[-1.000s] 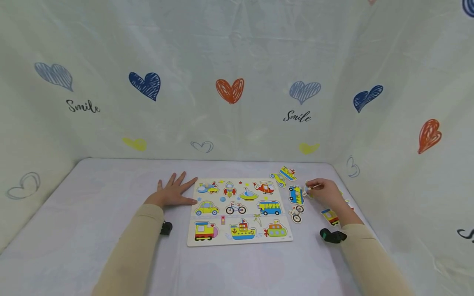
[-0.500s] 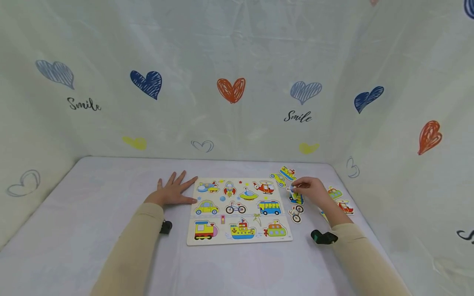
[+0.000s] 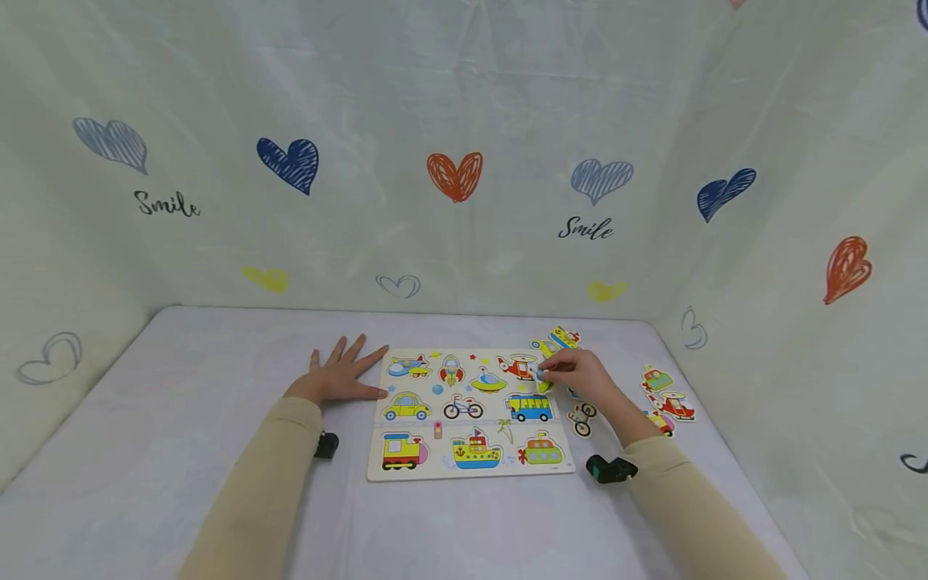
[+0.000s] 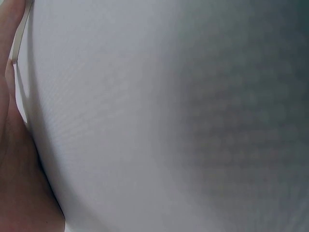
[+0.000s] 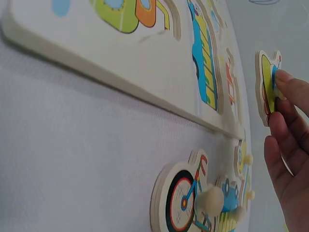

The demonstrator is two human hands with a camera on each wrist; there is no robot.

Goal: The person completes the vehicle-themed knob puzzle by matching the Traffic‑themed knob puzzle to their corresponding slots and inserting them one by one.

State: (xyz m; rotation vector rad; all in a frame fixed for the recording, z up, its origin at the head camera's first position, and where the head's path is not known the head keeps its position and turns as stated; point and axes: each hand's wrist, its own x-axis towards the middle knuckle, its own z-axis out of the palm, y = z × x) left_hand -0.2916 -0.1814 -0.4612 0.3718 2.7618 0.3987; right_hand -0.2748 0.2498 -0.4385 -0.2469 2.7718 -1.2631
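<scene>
A wooden puzzle board [image 3: 449, 428] printed with vehicles lies on the white-covered table. My left hand [image 3: 339, 377] rests palm down beside it, fingers spread, with the thumb and index fingertips right at the board's left edge. Over the board's upper right, by the printed helicopter, my right hand [image 3: 583, 379] pinches a flying saucer puzzle piece [image 5: 269, 84]. That piece is green-yellow with a blue dome, tilted on edge in the right wrist view; the fingers cover part of it. Just right of the board sits a bicycle piece [image 3: 582, 419], with a round knob showing in the right wrist view.
Boat [image 3: 564, 337] and car [image 3: 544, 348] pieces lie at the board's far right corner. The bus piece [image 5: 229, 198] is mostly hidden under my right hand in the head view. Submarine [image 3: 656, 378], helicopter [image 3: 673, 405] and train [image 3: 660, 422] pieces lie farther right.
My right hand has moved left with the flying saucer piece, from beside the loose pieces to over the board's right edge. The left hand has stayed in place.
</scene>
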